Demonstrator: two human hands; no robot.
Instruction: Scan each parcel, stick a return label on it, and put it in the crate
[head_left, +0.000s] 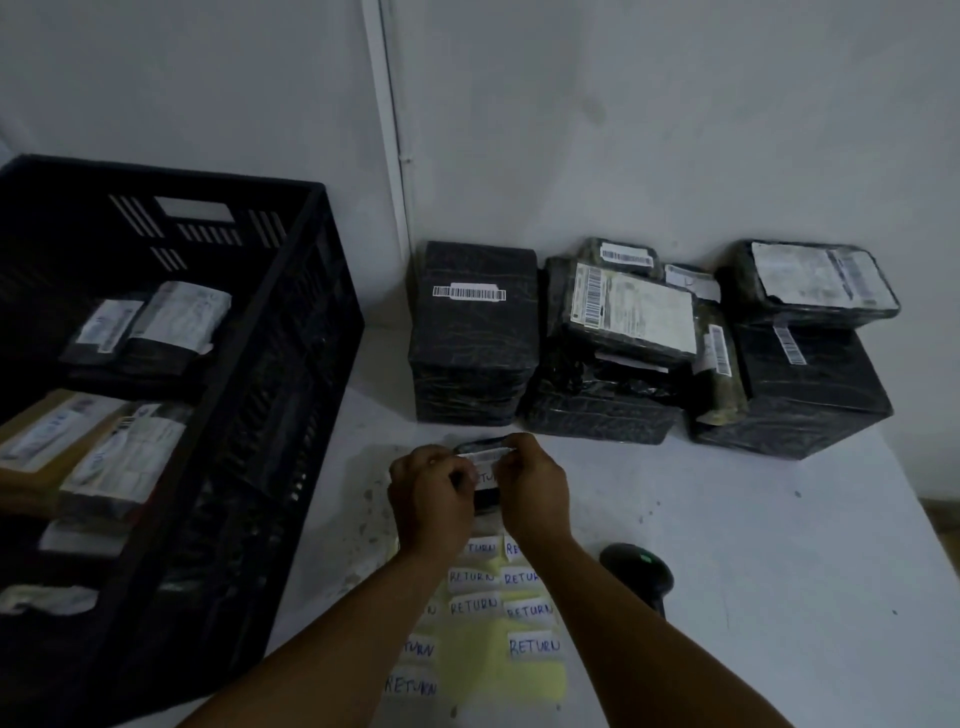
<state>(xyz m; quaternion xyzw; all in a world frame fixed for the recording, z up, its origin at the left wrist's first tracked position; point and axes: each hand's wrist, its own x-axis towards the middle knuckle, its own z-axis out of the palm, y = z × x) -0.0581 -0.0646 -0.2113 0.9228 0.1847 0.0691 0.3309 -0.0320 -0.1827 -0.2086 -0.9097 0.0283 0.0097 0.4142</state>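
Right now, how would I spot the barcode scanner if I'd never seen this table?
Start at the white table and find the yellow sheet of RETURN labels at its near edge. Just right of that sheet lies the barcode scanner, the only rounded black thing there, with a small green light on top.

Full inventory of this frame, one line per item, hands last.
black slatted plastic crate: one, left, holding several parcels.
black film-wrapped parcels with white barcode labels: a pile, exact count unclear, at the wall.
small black parcel: one, under the hands, mostly hidden.
white RETURN label: one, on that parcel.
yellow sheet of white RETURN labels: one, near edge.
black handheld barcode scanner: one, right of the sheet.
white table: one.
left hand, right hand: both pressing the label.
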